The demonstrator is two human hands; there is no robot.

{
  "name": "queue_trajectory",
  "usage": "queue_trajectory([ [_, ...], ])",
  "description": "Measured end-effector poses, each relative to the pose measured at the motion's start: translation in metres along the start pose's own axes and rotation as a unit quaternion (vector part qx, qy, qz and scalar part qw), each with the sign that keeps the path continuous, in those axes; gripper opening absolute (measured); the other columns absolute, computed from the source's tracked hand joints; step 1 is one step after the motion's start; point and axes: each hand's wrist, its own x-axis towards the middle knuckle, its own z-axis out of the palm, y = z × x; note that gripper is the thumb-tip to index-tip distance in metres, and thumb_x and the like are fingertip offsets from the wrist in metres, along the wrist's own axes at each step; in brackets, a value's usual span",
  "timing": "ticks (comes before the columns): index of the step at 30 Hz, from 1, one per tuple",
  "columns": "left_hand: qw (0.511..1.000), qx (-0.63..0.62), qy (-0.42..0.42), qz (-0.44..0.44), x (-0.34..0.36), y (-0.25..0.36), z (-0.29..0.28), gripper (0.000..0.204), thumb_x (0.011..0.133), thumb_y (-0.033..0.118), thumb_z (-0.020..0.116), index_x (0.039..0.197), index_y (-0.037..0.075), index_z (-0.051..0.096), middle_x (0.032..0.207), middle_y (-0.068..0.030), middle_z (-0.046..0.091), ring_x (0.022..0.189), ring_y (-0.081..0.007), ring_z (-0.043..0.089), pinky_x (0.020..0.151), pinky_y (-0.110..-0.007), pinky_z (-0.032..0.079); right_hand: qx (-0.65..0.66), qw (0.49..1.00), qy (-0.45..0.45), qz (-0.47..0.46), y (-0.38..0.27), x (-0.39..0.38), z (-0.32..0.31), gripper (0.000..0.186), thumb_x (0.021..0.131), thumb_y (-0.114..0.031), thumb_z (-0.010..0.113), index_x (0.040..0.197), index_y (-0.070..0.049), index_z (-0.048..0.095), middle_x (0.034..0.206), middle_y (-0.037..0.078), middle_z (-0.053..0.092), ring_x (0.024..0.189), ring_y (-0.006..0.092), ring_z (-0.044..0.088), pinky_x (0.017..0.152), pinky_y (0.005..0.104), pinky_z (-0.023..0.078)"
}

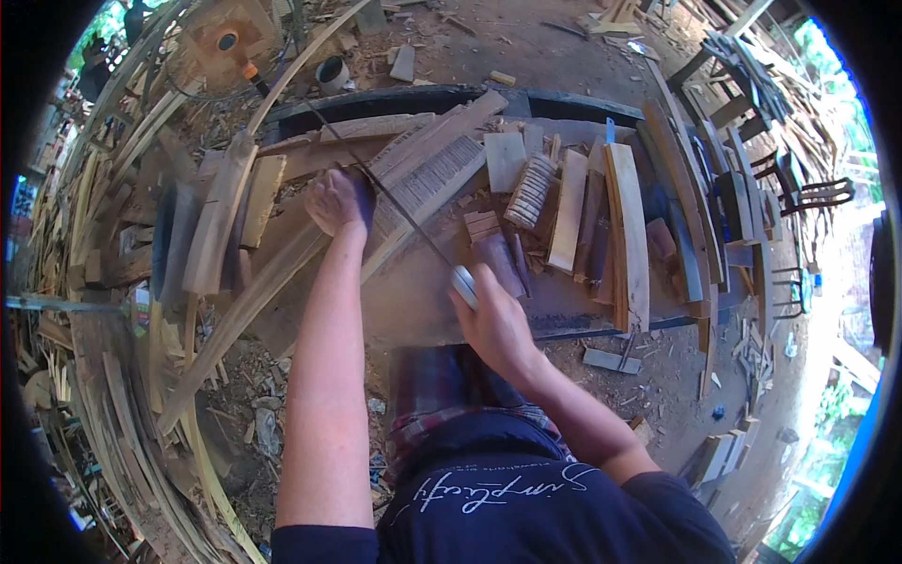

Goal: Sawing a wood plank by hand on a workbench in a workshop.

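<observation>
Curved board [218, 226] is lying at left. Left hand [340, 200] is resting curled at the near-left part of the notched plank [434, 183]; can't tell if it's gripping. Thin-bladed tool [413, 224] is crossing above the plank, running far left to near right. Right hand [500, 329] is wrapping round its pale handle [464, 286]; hands are sitting apart. Ribbed wood block [532, 191] is lying farther right, then upright-edged long board [631, 235].
</observation>
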Motion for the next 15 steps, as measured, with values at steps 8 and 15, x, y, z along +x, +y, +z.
queue_trajectory([
  [8,0.997,0.004,-0.071,0.002,0.000,0.005,-0.014,0.040,0.097,0.026,0.033,0.099,0.010,0.070,0.112,-0.0126,0.068,0.114,-0.0281,0.059,0.098,-0.043,0.042,0.021,1.000,0.000,-0.016,-0.008,0.032,0.009,0.024,0.092,-0.019,0.062,0.100,-0.005,0.045,0.079,0.024,0.062,0.075,0.0457,0.063,0.063,0.0535,0.050],
  [15,0.998,-0.042,-0.049,-0.003,0.007,-0.008,0.004,0.045,0.097,0.031,0.032,0.098,0.007,0.070,0.108,-0.0165,0.069,0.108,-0.0326,0.061,0.099,-0.043,0.041,-0.005,0.998,-0.035,0.048,0.000,-0.011,-0.014,0.027,0.090,-0.017,0.064,0.102,-0.003,0.044,0.081,0.022,0.062,0.074,0.0439,0.063,0.063,0.0519,0.050],
])
